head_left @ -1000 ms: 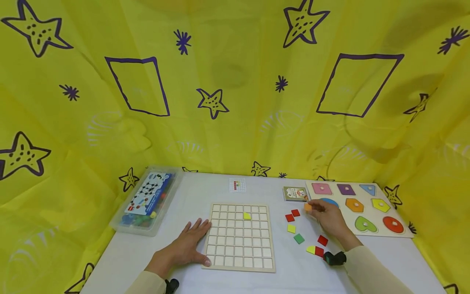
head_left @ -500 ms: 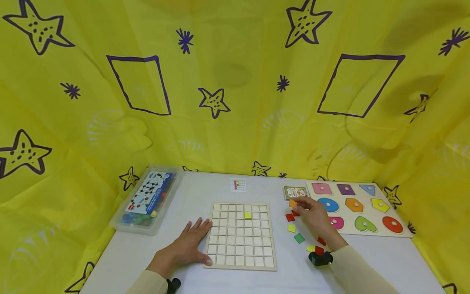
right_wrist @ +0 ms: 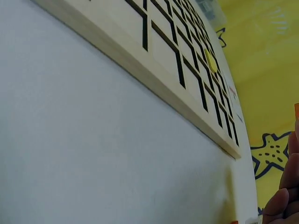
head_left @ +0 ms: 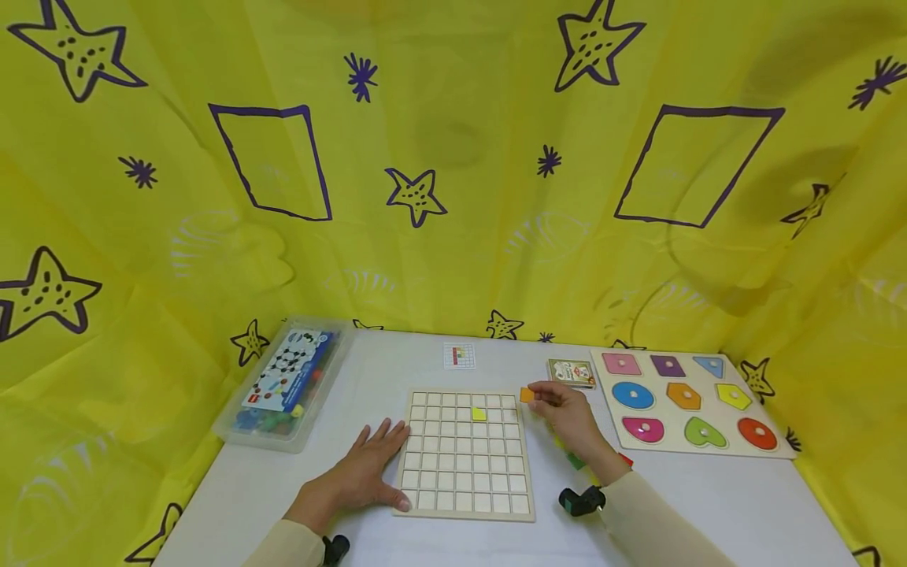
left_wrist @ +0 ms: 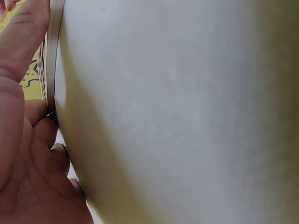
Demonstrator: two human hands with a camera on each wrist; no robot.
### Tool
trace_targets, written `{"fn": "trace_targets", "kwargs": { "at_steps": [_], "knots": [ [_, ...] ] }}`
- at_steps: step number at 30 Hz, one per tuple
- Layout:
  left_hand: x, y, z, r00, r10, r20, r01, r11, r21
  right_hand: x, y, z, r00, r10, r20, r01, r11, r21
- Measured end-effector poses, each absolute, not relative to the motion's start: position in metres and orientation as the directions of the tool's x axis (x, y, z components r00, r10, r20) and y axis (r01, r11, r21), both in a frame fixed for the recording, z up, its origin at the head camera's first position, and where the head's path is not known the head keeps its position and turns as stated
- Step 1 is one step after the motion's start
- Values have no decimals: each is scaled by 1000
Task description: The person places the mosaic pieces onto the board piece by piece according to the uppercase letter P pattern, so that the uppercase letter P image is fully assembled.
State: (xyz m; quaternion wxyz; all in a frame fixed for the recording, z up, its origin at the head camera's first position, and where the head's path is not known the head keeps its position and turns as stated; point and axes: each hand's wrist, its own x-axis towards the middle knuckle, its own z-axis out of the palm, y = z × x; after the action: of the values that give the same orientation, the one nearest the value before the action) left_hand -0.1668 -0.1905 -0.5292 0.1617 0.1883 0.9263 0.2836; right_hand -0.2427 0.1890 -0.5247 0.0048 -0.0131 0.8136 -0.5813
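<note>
My left hand (head_left: pixel 364 472) lies spread on the table, its thumb on the lower left corner of a wooden grid board (head_left: pixel 462 462). Its fingertips touch the board's left edge; the left wrist view shows the fingers (left_wrist: pixel 37 172) against that side. Just beyond the board's upper right corner, my right hand (head_left: pixel 572 417) pinches an orange square tile (head_left: pixel 527 394) by thumb and fingers. Only a sliver of the orange tile (right_wrist: pixel 296 111) shows in the right wrist view. A yellow tile (head_left: pixel 479 414) with one slanted corner sits in a cell near the board's top.
A green tile (head_left: pixel 575 461) and a red tile (head_left: pixel 626 460) are partly covered by my right arm. Behind the board lies a pattern card (head_left: pixel 460 357). A small box (head_left: pixel 571 373), a shape puzzle board (head_left: pixel 660 384) and a plastic case (head_left: pixel 262 441) stand around.
My right hand has moved left with the orange tile, from beside the shape puzzle to the grid board's upper right corner. My left hand has stayed in place.
</note>
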Motion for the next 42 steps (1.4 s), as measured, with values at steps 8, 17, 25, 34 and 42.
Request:
{"fn": "trace_targets", "kwargs": {
  "at_steps": [8,17,25,34,42],
  "knots": [
    [-167,-189,-527,-877,438,-195,255,770,584,-242,153,-525,-999,-46,6,-19,299,-954],
    [-167,-189,-529,-879,435,-196,246,765,595,-242,116,-532,-995,-101,-10,-22,311,-950],
    [-168,-190,-530,-878,436,-195,248,765,595,-245,102,-539,-990,-122,69,-109,366,-924],
    [-167,-190,-531,-878,437,-198,241,759,605,-245,92,-545,-988,-131,79,-132,469,-873],
    [-167,-189,-531,-878,436,-198,242,761,601,-242,88,-546,-984,-133,115,-172,589,-790]
  ]
}}
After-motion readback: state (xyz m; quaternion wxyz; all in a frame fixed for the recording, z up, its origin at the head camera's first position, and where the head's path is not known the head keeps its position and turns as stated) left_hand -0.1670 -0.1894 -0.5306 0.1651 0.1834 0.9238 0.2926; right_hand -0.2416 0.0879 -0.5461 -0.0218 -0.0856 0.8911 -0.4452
